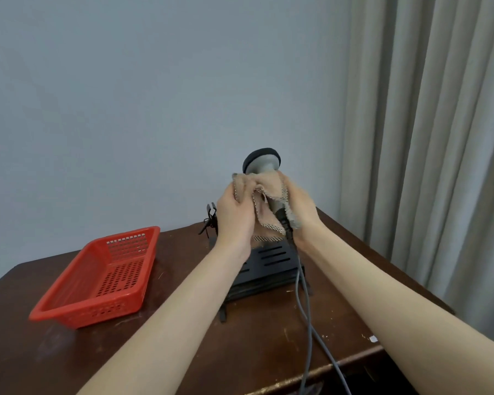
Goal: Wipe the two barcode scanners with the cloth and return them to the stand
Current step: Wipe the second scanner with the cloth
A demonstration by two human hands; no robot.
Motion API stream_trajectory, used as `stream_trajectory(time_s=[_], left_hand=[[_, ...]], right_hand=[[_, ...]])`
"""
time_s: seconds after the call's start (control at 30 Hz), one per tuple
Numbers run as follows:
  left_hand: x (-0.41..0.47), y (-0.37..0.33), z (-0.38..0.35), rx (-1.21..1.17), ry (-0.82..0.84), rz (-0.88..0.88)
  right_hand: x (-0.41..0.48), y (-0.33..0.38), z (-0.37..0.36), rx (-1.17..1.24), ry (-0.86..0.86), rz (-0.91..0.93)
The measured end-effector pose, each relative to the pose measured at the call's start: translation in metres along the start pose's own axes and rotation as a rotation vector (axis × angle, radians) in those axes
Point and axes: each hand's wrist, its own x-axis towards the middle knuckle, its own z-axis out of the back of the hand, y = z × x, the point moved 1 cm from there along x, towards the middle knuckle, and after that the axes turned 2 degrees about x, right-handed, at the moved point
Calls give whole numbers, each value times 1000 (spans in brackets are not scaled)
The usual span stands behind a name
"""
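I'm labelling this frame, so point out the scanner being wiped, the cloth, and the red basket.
scanner (261,162), head view, on its grey head above the cloth.
cloth (268,183), head view, on the bunched fold between the hands.
red basket (77,312), head view, on its near rim.

Hands: two, a left hand and a right hand, at the centre of the frame.
Scanners: one scanner in sight, at the centre.
Cloths: one cloth, between the hands.
Stands: one black stand, below the hands.
Baskets: one red basket, lower left.
Cables: two grey cables, lower right of centre.
Tables: one table.
Curtains: one curtain, right side.
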Motion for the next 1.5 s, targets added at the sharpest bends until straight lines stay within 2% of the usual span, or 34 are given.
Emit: stream_trajectory(time_s=[0.07, 0.17, 0.33, 0.47, 0.5, 0.57, 0.67, 0.8, 0.97, 1.07, 1.13, 1.2, 1.27, 1.3, 1.43, 1.5], left_hand=[[-9, 3, -12, -36, 102, 58], [-6, 8, -13, -75, 149, 65], [-2, 11, -9, -137, 81, 123], [4, 14, -1, -159, 25, 160], [6, 14, 1, -183, 19, 186], [5, 15, 2, -197, 33, 233], [2, 18, -3, -183, 108, 236], [-2, 20, -8, -6, 188, 98], [2, 18, -1, 479, 157, -273], [6, 20, 8, 656, 125, -417], [6, 17, 14, 680, 62, -485], [7, 7, 17, 591, -76, -530], [12, -4, 11, 557, -139, -573], [14, -8, 5, 606, -105, -610], [9, 6, -16, 910, 229, -739], [4, 19, -15, 940, 313, -742]], right_hand=[[-2, -5, -7, -25, 42, 39], [1, -15, -9, -104, 37, 104], [-2, -12, 5, -399, -75, 202], [-1, -1, 14, -234, -256, 154], [1, 1, 16, -229, -255, 136], [1, 5, 14, -194, -123, 29], [2, 9, 9, 17, 42, -207], [6, 14, 1, 293, 95, -282], [10, 5, 5, 327, 79, -255], [9, 2, 9, 415, 111, -226], [12, 4, 15, 459, 78, -220], [13, 4, 18, 452, 15, -232], [10, 5, 16, 431, 40, -247], [9, 3, 14, 432, 67, -257], [4, 5, 8, 560, 172, -257], [6, 7, 9, 579, 183, -261]])
